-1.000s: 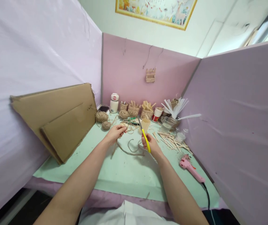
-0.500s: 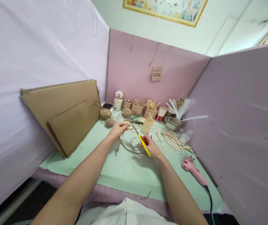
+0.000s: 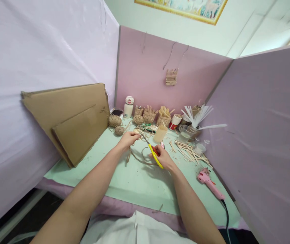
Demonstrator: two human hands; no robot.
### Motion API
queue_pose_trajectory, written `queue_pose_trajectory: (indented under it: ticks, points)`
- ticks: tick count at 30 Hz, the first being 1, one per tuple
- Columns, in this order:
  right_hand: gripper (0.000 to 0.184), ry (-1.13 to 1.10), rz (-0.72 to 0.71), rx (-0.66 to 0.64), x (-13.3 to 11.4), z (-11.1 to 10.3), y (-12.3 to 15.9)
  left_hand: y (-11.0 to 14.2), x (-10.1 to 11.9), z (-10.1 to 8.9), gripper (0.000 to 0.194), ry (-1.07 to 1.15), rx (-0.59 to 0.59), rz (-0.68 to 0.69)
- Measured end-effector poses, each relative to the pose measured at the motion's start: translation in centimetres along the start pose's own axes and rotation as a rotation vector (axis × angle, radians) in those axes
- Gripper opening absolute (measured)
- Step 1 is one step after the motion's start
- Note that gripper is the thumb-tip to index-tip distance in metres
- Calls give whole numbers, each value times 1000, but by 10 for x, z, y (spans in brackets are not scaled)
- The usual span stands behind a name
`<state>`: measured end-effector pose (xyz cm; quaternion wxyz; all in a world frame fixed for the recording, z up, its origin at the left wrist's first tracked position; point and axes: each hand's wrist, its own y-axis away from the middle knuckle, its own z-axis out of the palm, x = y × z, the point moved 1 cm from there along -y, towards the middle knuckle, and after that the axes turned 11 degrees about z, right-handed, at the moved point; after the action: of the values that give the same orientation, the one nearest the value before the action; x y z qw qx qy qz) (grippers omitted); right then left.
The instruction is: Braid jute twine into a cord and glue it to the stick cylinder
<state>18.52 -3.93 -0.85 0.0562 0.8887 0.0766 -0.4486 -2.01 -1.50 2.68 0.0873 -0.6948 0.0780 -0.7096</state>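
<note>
My left hand [image 3: 128, 139] is closed in a pinch on a length of brown jute twine [image 3: 138, 159] that hangs down and curls over the green mat [image 3: 135, 183]. My right hand [image 3: 162, 156] grips yellow-handled scissors [image 3: 152, 151]; the blades point up and left, their tips close to my left fingers and the twine. A small tan paper cup [image 3: 160, 133] stands just behind the scissors.
Cardboard sheets [image 3: 71, 118] lean on the left wall. Twine balls [image 3: 115, 120], small woven baskets [image 3: 148, 117], a white jar [image 3: 128, 106], cups and white strips [image 3: 197, 117] line the back. Wooden sticks [image 3: 189, 153] and a pink glue gun [image 3: 209, 181] lie at right.
The scissors swung from pointing up near the cup to pointing left toward my left hand. My right hand dropped slightly. The camera view shifted a little.
</note>
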Motion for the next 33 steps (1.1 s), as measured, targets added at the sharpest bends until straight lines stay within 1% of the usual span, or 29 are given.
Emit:
queue_pose_trajectory:
  ticks: [4,10,16,25,29,33]
  points:
    - [30,-2,-2,-10,2,0,-1,-3,-6,0,17,-51,-40,3]
    - [29,-1,15,1,1,1,0,-7,-14,-1,21,-82,-70,4]
    - [28,7,11,4,-4,1,2,-7,-14,-1,22,-68,-87,17]
    - [29,34,2,6,-4,1,2,-6,-15,-2,25,-103,-93,33]
    - [30,51,-5,-9,-8,-1,4,-5,-13,-2,22,-111,-95,19]
    - [35,34,-7,19,-9,-2,4,-5,-11,-1,19,-94,-88,17]
